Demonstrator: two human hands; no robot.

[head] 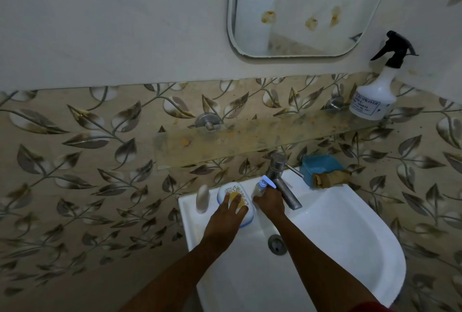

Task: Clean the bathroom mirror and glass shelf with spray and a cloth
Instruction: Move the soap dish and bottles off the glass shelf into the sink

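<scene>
The white washbasin (350, 224) sits low in the view, and everything else is placed from it. On its back ledge, left of the steel tap (281, 181), the left hand (226, 214) lies spread and released over a white soap dish (235, 201) with a blue rim, fingertips touching the yellow soap (236, 199) in it. Just left of the dish stands a pale, blurred upright object (202, 198); what it is cannot be told. The right hand (270, 203) is clenched around a small clear bottle (261, 188) with a pale blue cap, right beside the tap's base. On the basin's right back corner, a blue container (321, 165) rests with a brownish crumpled cloth (330, 179) against its front. Above the basin, the glass shelf (250, 137) runs along the leaf-patterned tiles (75, 161), its surface speckled with yellowish-brown grime. At the shelf's right end, well above the basin, stands the white spray bottle (375, 97) with a black trigger head, upright and untouched. Higher still, straight above the basin, hangs the mirror (300, 7), its glass blotched with orange-brown stains.
</scene>
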